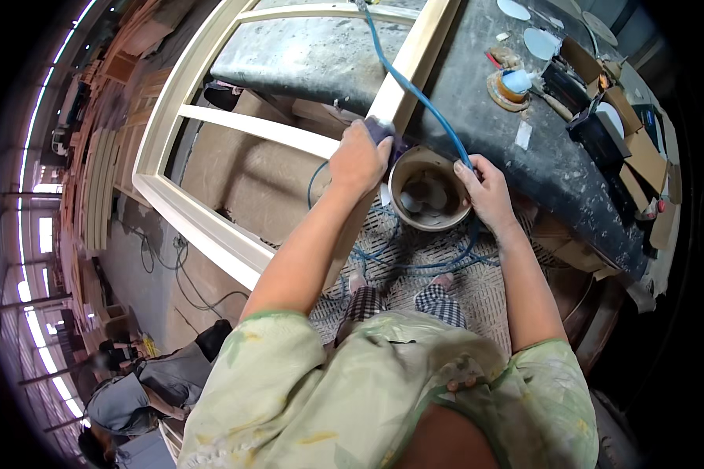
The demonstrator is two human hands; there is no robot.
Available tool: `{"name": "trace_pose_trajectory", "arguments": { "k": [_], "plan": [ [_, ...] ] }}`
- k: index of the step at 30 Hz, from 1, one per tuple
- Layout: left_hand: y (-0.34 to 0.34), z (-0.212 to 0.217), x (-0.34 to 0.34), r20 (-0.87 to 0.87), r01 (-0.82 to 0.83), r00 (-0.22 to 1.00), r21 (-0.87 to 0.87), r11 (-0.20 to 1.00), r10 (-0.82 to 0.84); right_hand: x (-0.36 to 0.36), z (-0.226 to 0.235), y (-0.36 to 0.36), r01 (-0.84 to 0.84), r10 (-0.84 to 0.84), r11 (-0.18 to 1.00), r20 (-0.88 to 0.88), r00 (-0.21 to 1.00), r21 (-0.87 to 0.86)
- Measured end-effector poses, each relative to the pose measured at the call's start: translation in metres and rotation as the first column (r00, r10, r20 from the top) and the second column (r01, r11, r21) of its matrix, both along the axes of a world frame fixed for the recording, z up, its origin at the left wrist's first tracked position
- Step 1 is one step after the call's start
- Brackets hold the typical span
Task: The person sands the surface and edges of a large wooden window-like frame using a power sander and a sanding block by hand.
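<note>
A pale wooden frame (pixel 211 227) with crossbars lies tilted over the left part of the bench. My left hand (pixel 357 160) is closed around a dark purple pad (pixel 380 130), pressed to the frame's near right rail. A blue hose (pixel 424 95) comes down from the far edge across that rail. My right hand (pixel 486 194) is closed on the hose, beside the rim of a round, beige bucket (pixel 432 225). Several pale round pieces (pixel 424 194) lie inside the bucket. Fingers of my left hand partly hide the pad.
On the dark bench (pixel 485 133) at the right are white discs (pixel 541 44), a tape roll (pixel 510 92) and open cardboard boxes (pixel 645 152). Blue hose loops lie on the patterned mat (pixel 399 293) by my feet. Another person (pixel 152 391) bends at the lower left.
</note>
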State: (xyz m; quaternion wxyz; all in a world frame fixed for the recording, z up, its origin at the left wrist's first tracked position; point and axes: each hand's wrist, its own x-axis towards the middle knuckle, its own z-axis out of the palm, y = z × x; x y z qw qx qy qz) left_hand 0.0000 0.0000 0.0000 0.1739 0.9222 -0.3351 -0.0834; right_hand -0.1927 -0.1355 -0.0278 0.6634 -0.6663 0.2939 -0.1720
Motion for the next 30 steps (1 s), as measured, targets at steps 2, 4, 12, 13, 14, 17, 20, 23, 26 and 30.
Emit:
{"name": "trace_pose_trajectory", "arguments": {
  "k": [2, 4, 12, 13, 14, 17, 20, 23, 26, 30],
  "plan": [
    [0.037, 0.008, 0.0, 0.08, 0.078, 0.994, -0.104, 0.992, -0.069, 0.0, 0.009, -0.015, 0.027, -0.025, 0.999, 0.047, 0.999, -0.04],
    [0.089, -0.01, -0.054, 0.003, 0.022, 1.0, -0.037, 0.999, -0.022, -0.046, -0.009, -0.021, -0.012, 0.01, 0.999, -0.079, 0.997, -0.035],
    [-0.025, -0.009, -0.006, 0.158, 0.007, 0.987, 0.015, 1.0, -0.01, -0.04, 0.016, -0.072, -0.014, 0.015, 0.989, 0.0, 1.0, 0.15],
    [-0.053, -0.006, 0.009, 0.112, 0.018, 0.994, -0.04, 0.999, -0.014, -0.037, 0.028, -0.08, -0.055, 0.057, 0.989, -0.005, 0.998, 0.136],
    [-0.078, -0.008, 0.021, 0.097, 0.011, 0.995, -0.004, 1.0, -0.011, -0.037, 0.033, -0.085, -0.086, 0.087, 0.977, 0.003, 0.996, 0.196],
    [-0.179, -0.002, 0.057, 0.014, 0.013, 1.0, -0.026, 1.0, -0.013, -0.044, 0.052, -0.108, -0.181, 0.106, 0.923, 0.226, 0.968, 0.341],
    [-0.273, -0.012, 0.1, 0.127, 0.06, 0.991, -0.079, 0.995, -0.049, -0.04, 0.069, -0.117, -0.123, 0.041, 0.904, 0.203, 0.978, 0.409],
    [-0.342, -0.012, 0.144, 0.091, 0.053, 0.995, -0.103, 0.993, -0.043, -0.027, 0.079, -0.128, -0.246, 0.282, 0.904, -0.056, 0.958, 0.35],
    [-0.379, -0.014, 0.159, 0.039, 0.026, 0.999, -0.168, 0.985, -0.02, 0.006, 0.089, -0.149, -0.306, 0.321, 0.869, 0.028, 0.947, 0.389],
    [-0.329, -0.028, 0.142, 0.027, 0.012, 1.0, -0.216, 0.976, -0.006, 0.117, 0.109, -0.196, -0.333, 0.315, 0.865, 0.109, 0.943, 0.376]
  ]
}}
